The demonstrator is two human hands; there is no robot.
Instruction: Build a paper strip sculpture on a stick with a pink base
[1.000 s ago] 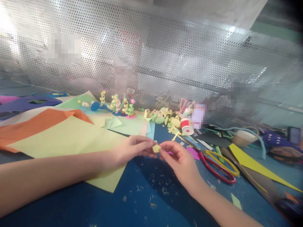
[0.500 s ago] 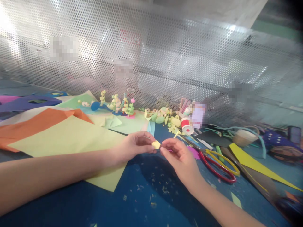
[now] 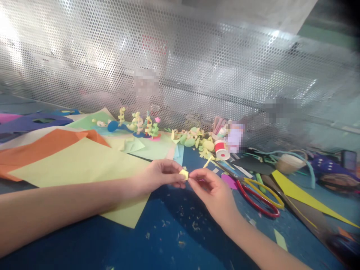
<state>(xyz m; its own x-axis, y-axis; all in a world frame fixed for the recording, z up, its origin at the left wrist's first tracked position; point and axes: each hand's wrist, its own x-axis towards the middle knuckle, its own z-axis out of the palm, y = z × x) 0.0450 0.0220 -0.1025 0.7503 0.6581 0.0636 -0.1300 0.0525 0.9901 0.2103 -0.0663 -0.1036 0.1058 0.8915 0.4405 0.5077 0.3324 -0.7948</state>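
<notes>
A small pale yellow folded paper pentagon (image 3: 184, 174) is pinched between the thumb and fingers of my left hand (image 3: 161, 173). At its right edge, my right hand (image 3: 215, 187) closes thumb and fingertips on the same piece. Both hands are held over the blue table top (image 3: 168, 240). Beneath my left wrist lies a large pale yellow sheet of paper (image 3: 84, 161). Just beyond my right hand are a narrow yellow paper strip (image 3: 208, 162) and a magenta paper piece (image 3: 229, 181).
Scissors (image 3: 260, 198) with red and yellow handles lie right of my right hand. A white and red spool (image 3: 222, 150) stands behind, near a pile of paper cutouts (image 3: 194, 138). Small spiral paper trees (image 3: 149, 125) line the back by a perforated metal screen (image 3: 180, 67). Orange paper (image 3: 50, 146) lies left.
My right hand has moved slightly left, bringing its fingertips onto the pentagon's edge. The pentagon has turned and shifted a little left. More of the magenta piece shows.
</notes>
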